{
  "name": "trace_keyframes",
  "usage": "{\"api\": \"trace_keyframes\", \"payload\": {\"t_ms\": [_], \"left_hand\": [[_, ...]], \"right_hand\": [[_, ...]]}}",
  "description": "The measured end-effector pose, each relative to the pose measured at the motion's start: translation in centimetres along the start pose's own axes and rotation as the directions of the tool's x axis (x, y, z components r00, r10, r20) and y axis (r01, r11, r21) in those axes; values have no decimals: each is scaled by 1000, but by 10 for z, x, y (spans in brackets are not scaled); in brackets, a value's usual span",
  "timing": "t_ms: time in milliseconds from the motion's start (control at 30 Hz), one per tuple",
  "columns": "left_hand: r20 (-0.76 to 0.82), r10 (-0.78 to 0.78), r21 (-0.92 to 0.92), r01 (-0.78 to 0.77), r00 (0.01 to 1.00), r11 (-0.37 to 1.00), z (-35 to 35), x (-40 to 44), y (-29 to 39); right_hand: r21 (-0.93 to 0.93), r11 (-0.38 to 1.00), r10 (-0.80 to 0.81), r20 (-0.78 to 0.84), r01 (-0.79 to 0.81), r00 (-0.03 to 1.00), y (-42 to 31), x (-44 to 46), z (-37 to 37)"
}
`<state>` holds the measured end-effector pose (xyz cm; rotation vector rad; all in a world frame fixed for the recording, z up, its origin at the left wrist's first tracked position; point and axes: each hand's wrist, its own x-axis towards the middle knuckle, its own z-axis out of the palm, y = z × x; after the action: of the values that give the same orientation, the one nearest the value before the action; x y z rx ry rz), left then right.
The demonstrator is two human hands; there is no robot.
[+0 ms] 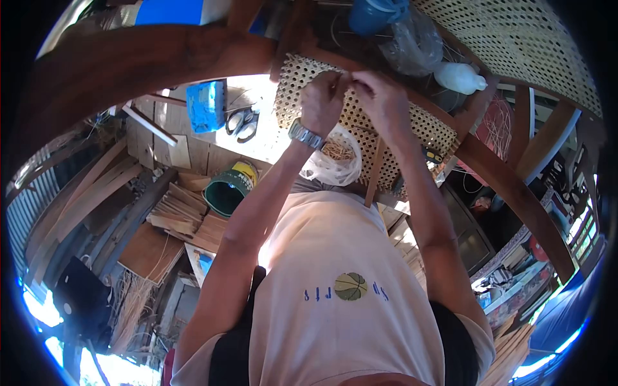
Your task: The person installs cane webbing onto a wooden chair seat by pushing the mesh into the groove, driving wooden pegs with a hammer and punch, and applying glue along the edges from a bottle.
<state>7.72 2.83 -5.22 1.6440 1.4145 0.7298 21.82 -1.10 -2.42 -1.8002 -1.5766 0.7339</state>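
Observation:
My left hand (322, 101), with a metal watch (306, 135) on the wrist, is closed with its fingers curled above the woven cane webbing (293, 83). Close beside it, my right hand (384, 106) is closed too, thumb and fingers pinched together. The fingertips of both hands nearly meet near the wooden frame rail (425, 106) that borders the webbing. Whatever lies between the fingers is too small to make out. Below my hands, a clear plastic bag (315, 168) holds many short thin wooden pegs (339, 151). A narrow wooden strip (375, 170) slants across the webbing.
A blue box (206, 106) and a pair of scissors (243, 123) lie left of the webbing. A green bucket (225, 193) stands lower left. Beyond the rail are a blue pail (376, 14) and a white bottle (460, 78). Curved wooden parts (154, 55) arch around the work.

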Motion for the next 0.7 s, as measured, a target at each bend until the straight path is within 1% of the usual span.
{"api": "trace_keyframes", "payload": {"t_ms": [33,67,100,133,167,200,233,267,300,333,367,400,433,467,500,533,567,633,667,700], "left_hand": [[-1,57,-8,-57,998,998,1,2,-4],[-44,142,3,-142,989,990,-1,4,-7],[-51,137,6,-137,989,991,-5,10,-13],[-148,232,163,-208,961,965,-12,18,-23],[-222,338,321,-259,914,911,-19,26,-33],[-220,381,442,-256,898,860,-27,31,-38],[-209,364,403,-260,908,878,-29,36,-55],[-189,340,444,-229,921,866,-34,35,-60],[-174,315,487,-197,933,851,-37,35,-62],[-179,317,490,-195,931,850,-38,30,-63],[-188,302,471,-183,935,863,-39,22,-64],[-197,284,454,-169,938,875,-41,14,-64],[-200,278,460,-161,940,873,-43,8,-63],[-148,269,463,-174,952,869,-43,3,-62],[-97,261,462,-189,960,867,-42,0,-62],[-60,291,459,-232,955,857,-40,0,-70],[-61,292,461,-232,955,857,-37,-2,-72],[-48,325,535,-251,945,807,-34,-5,-76],[-47,392,540,-307,919,784,-34,-4,-82],[-43,391,543,-307,919,782,-37,-4,-82]], "right_hand": [[7,1000,24,-36,-24,999,4,2,-4],[3,988,152,-78,-152,985,7,7,-12],[-32,999,-4,-268,-5,964,20,18,-23],[-102,992,30,-364,-72,931,36,28,-36],[-135,983,60,-398,-123,915,52,39,-50],[-166,970,90,-435,-178,896,68,48,-61],[-166,970,92,-434,-180,896,88,57,-65],[-365,920,-5,-384,-146,923,107,66,-66],[-546,832,-94,-313,-98,945,117,72,-65],[-550,827,-96,-335,-112,937,126,74,-60],[-547,830,-99,-333,-107,938,114,73,-57],[-355,934,-121,-404,-34,907,86,69,-51],[-148,988,-118,-473,53,873,61,63,-40],[-30,998,-59,-337,52,940,41,55,-20],[82,996,-15,-189,32,982,26,48,4],[-22,993,-118,-144,116,983,17,46,30],[-120,971,-218,-89,207,972,13,48,55],[-231,920,-343,-81,317,936,12,60,93],[-225,922,-342,-84,316,936,14,67,104],[-251,912,-349,-54,326,935,15,73,112]]}}
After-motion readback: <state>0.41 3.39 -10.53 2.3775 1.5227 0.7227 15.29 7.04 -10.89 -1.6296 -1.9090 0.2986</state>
